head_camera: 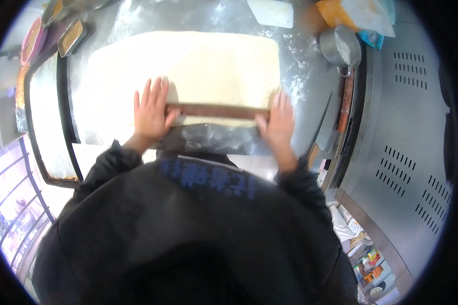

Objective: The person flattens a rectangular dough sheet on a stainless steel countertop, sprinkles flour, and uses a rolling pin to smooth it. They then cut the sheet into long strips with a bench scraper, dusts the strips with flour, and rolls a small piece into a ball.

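A wide sheet of pale dough (213, 68) lies flat on the metal worktop (305, 49). Across its near part runs a brown wooden rolling pin (221, 111). My left hand (152, 112) lies on the pin's left end, fingers stretched forward over the dough. On the right end rests my right hand (280, 118), its fingers extended as well and slightly blurred. Neither palm is wrapped round the pin. The undersides of both hands are hidden.
Along the right edge are a metal pot with white powder (341, 47), a long knife (322, 118) and a brush (345, 103). A white scraper (273, 13) lies at the back. On the left are a small tin of grains (71, 38) and a baking tray (42, 126).
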A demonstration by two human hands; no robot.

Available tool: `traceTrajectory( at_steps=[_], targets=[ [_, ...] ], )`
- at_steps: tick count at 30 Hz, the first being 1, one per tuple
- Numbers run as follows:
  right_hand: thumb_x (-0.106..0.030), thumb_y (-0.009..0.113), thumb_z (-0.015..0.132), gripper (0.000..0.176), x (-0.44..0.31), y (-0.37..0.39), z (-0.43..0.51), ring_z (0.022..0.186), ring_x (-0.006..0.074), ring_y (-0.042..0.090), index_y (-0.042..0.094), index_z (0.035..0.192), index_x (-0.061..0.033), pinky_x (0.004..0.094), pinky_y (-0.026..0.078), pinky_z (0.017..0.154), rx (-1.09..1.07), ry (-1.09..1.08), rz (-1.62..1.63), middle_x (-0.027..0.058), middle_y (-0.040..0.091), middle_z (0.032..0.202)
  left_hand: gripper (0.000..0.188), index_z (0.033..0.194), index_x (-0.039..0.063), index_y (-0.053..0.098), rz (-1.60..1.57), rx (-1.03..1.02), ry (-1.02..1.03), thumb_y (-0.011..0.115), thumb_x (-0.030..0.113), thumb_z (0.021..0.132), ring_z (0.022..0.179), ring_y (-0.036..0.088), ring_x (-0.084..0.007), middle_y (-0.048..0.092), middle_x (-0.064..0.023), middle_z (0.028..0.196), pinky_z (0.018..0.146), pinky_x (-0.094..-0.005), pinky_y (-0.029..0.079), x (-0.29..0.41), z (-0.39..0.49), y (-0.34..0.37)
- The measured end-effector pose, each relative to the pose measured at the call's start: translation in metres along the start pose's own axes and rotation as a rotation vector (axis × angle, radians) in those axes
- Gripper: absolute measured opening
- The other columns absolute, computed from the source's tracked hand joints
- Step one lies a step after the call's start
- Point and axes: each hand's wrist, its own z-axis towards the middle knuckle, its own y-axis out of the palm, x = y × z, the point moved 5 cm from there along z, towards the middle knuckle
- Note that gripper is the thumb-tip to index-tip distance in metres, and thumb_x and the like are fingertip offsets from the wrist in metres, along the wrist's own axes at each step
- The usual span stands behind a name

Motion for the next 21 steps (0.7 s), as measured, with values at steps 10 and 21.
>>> traceTrajectory(
  at_steps=[10,21],
  targets=[
    [-0.042,0.07,0.083,0.081,0.023,-0.005,0.035,0.14,0.046,0.032,0.039,0.147,-0.0024,0.0545,0.026,0.114,-0.039,-0.047,-0.057,0.0238,0.038,0.152,0.072,0.148,0.005,0.04,-0.062,0.144,0.122,0.064,0.038,0.089,0.138,0.037,-0.0407,0.038,-0.0241,0.151,0.114,-0.0553,0.027,-0.011,0.045,-0.013],
    [-0.032,0.069,0.084,0.068,0.003,0.016,0.09,0.147,0.0423,0.023,0.047,0.143,-0.0064,0.0631,0.017,0.116,0.042,0.065,-0.148,0.0176,0.038,0.154,0.074,0.15,0.014,0.04,-0.105,0.233,-0.039,0.068,0.031,0.084,0.147,0.023,-0.0397,0.029,-0.0152,0.159,0.117,-0.0609,0.016,-0.05,0.081,-0.01]
  ],
)
